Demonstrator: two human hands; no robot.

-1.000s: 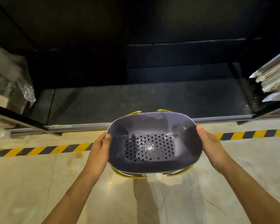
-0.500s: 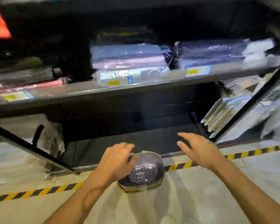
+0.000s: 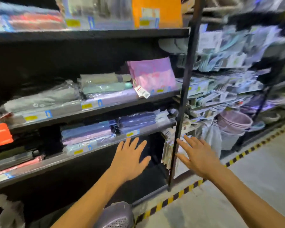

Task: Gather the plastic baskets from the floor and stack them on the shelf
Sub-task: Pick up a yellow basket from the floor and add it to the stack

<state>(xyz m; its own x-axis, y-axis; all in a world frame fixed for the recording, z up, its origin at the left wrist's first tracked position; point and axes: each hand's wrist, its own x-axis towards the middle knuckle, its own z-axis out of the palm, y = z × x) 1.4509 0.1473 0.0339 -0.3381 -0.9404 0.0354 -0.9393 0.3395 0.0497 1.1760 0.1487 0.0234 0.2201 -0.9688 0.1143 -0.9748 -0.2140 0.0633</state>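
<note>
Grips empty on both sides: we hold our left hand and right hand out flat, fingers spread, clasping nothing, in front of the dark lowest bay of the shop shelving. The right hand hovers beside the black upright post that divides this bay from the next.

One lilac perforated plastic basket sits at the very bottom of the view, under our left forearm and just beside the yellow-and-black hazard tape. The frame edge cuts it off, so we cannot tell whether it rests on the lip of the bottom shelf or on the floor. Neither hand touches it.

We judge this to be the gap between one basket and the next, with nothing in hand and the view tilted up at the shelves of wrapped textiles. No other loose basket shows on the visible floor. A nested stack of lilac tubs stands in the neighbouring bay to the right, too blurred for us to call them baskets.

What the next move seems to call for is a look down and around to find another basket, a two-handed hold on its rim, and a carry to the low bay. There it would nest squarely into the one below, clear of the post.
</note>
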